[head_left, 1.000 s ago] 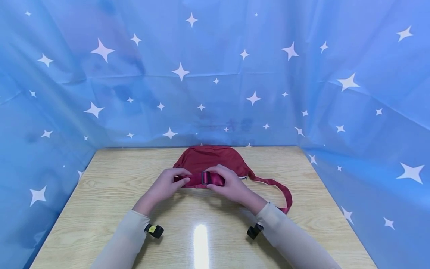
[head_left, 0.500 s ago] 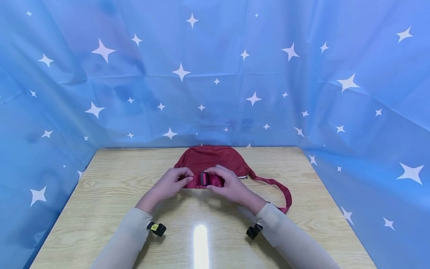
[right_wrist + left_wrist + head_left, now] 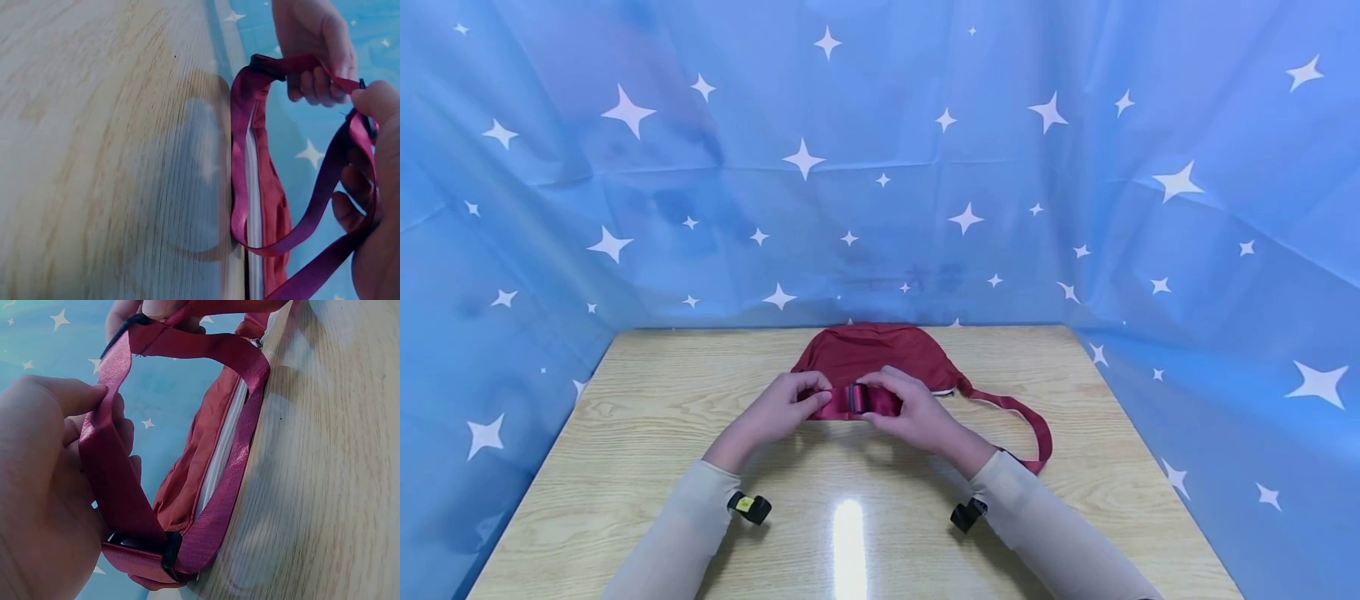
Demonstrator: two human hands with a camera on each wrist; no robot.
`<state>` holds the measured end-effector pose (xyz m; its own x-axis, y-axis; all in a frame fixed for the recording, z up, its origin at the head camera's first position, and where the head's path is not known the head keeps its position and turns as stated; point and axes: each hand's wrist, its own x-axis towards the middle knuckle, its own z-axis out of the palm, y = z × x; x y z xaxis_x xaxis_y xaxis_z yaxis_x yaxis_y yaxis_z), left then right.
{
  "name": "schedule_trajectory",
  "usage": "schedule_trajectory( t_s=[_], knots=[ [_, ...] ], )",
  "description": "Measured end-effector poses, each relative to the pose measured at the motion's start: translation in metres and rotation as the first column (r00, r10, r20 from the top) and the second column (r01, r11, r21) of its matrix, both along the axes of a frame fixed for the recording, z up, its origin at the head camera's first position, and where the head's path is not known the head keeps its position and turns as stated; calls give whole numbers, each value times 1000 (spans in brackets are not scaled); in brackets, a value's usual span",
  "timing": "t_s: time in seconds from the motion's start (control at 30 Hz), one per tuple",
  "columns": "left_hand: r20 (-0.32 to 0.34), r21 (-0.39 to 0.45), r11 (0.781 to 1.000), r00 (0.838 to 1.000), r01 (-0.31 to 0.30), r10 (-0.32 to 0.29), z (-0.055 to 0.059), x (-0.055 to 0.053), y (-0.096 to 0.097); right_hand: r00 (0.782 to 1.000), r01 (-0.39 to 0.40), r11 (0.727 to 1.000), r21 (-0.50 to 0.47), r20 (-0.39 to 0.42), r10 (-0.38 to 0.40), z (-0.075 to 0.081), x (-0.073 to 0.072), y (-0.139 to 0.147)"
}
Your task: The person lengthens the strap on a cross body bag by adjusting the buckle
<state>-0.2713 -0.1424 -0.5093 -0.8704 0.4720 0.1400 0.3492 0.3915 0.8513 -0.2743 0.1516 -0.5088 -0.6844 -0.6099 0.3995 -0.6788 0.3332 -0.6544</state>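
Note:
A dark red waist bag [image 3: 872, 354] lies at the back of the table, its white zip [image 3: 224, 453] facing the near side in the left wrist view. In front of it my left hand [image 3: 775, 410] pinches the red strap [image 3: 122, 481] between thumb and fingers. My right hand [image 3: 916, 414] grips the strap just right of a black slider buckle [image 3: 857, 398]. Between the hands the webbing is stretched, while below it hangs in a loop. A second black buckle [image 3: 172, 549] sits on that loop near the left hand. The right fingers partly hide the first buckle.
The rest of the strap [image 3: 1037, 429] curves out to the right over the wooden table [image 3: 647, 467] and passes behind the right forearm. A blue star-printed cloth [image 3: 880, 208] hangs behind and at both sides. Black wrist cameras [image 3: 750, 507] stick out beside the sleeves.
My left hand has shifted slightly to the right along with its part of the strap, mostly in the first half second. The right hand and the bag stay nearly still.

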Motion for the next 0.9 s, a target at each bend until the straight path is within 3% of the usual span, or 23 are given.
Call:
schedule_trajectory(
  t_s=[0.23, 0.53, 0.9],
  knots=[
    [-39, -27, 1000, 999, 2, -3, 3, 1, 3, 999, 1, 999, 35, -37, 1, 1, 1, -2],
    [-59, -54, 997, 997, -52, 49, 2, 0, 8, 999, 27, 997, 72, -40, -24, 5, 3, -4],
    [-96, -48, 999, 995, 10, -15, 5, -2, 16, 998, 31, 997, 76, -56, -27, 1, 3, -9]
  ],
)
